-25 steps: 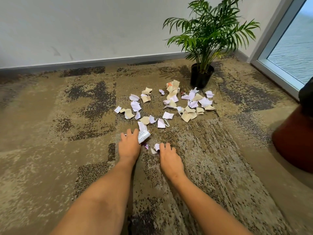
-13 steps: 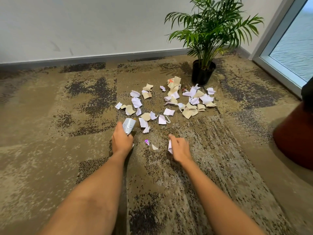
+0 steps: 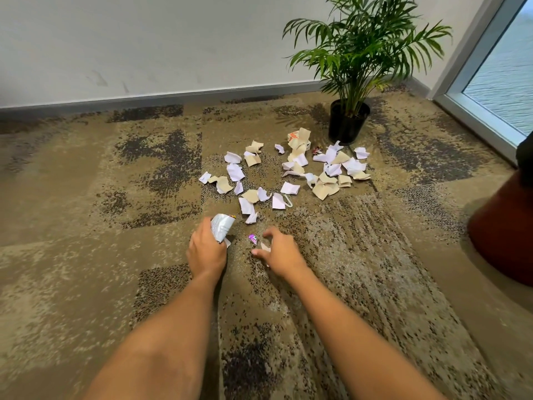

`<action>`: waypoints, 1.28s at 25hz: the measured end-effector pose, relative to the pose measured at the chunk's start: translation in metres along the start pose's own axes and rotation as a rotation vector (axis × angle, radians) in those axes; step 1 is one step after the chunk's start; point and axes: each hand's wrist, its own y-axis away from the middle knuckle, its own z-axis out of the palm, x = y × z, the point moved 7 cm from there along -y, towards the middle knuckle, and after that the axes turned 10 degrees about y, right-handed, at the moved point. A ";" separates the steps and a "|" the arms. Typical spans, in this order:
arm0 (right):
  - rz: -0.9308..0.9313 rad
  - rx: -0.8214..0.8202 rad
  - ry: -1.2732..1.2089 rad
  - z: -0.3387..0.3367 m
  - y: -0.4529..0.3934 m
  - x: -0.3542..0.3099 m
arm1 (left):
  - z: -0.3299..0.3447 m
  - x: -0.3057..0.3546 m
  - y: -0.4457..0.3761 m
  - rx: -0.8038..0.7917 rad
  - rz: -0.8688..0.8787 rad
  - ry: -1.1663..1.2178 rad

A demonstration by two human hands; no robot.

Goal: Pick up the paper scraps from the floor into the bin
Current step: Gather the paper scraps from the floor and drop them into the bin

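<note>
1. Left hand (image 3: pixel 206 252): low over the carpet (image 3: pixel 86 197), fingers wrapped round a crumpled white wad of paper (image 3: pixel 221 228) that sticks up out of the fist. A small white corner shows under the hand; whether it is held or lying loose cannot be told.
2. Right hand (image 3: pixel 284 254): fingers spread and bent like a claw, thumb and forefinger closing toward a small pale scrap (image 3: pixel 264 246) on the carpet. It looks to be at the scrap or just touching it; a firm hold is not shown.
3. Between the two hands lies a tiny purple scrap (image 3: pixel 252 238), loose on the carpet, touched by neither hand.
4. Further out: the main scatter of paper scraps (image 3: pixel 288 171), white and tan, spread from just beyond the hands to the foot of the black pot of a potted palm (image 3: pixel 349 122).
5. At the far edge of the scatter, a small white carton piece (image 3: pixel 294 136) with orange lettering; the writing is too small to read. No other legible label or brand anywhere.
6. No bin can be identified. A dark reddish rounded object (image 3: pixel 504 235) sits at the right edge, partly cut off; what it is cannot be told.
7. Progress, as judged: early. One wad in hand, one scrap being taken, dozens left on the floor, nothing seen deposited.
</note>
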 end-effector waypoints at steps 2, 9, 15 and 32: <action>0.033 0.130 0.109 0.004 0.006 -0.003 | 0.002 -0.002 0.005 -0.018 0.012 -0.050; 0.014 0.134 0.105 0.007 -0.003 -0.001 | 0.010 -0.001 0.012 -0.081 0.045 -0.103; -0.213 0.128 0.133 0.014 -0.010 -0.021 | 0.013 0.007 0.019 -0.120 0.124 -0.192; 0.011 0.070 0.121 0.000 0.002 -0.004 | 0.009 0.012 0.003 -0.233 -0.033 -0.199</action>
